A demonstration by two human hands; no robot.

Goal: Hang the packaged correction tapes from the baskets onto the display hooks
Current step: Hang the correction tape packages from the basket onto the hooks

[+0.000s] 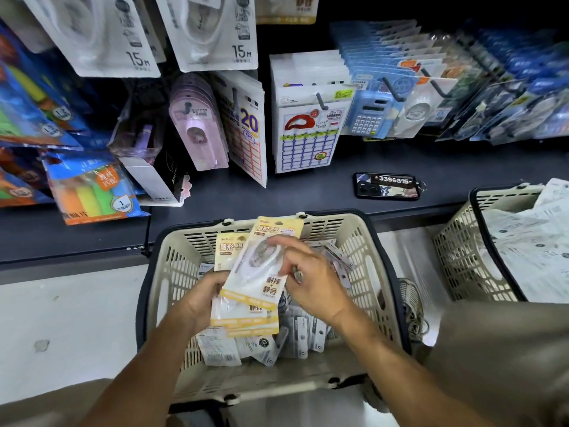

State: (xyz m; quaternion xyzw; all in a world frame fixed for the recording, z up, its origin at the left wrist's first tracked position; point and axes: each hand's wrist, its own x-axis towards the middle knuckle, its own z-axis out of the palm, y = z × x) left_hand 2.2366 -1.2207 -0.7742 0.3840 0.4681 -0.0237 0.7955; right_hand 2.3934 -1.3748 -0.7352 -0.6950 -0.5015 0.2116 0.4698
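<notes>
Above the cream basket [172, 272], where loose packs lie ready for hooks behind it, both hands hold yellow-trimmed correction tape packs [252, 278] marked "静音": left hand [200, 300] grasping the stack's lower edge, right hand [311, 282] pinching the front pack; phone tag [395, 180] reads "3396815".

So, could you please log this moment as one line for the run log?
stage: gathering | left hand: holds yellow packets | right hand: pinches top packet | basket: packets remain | hung: none yet
</notes>
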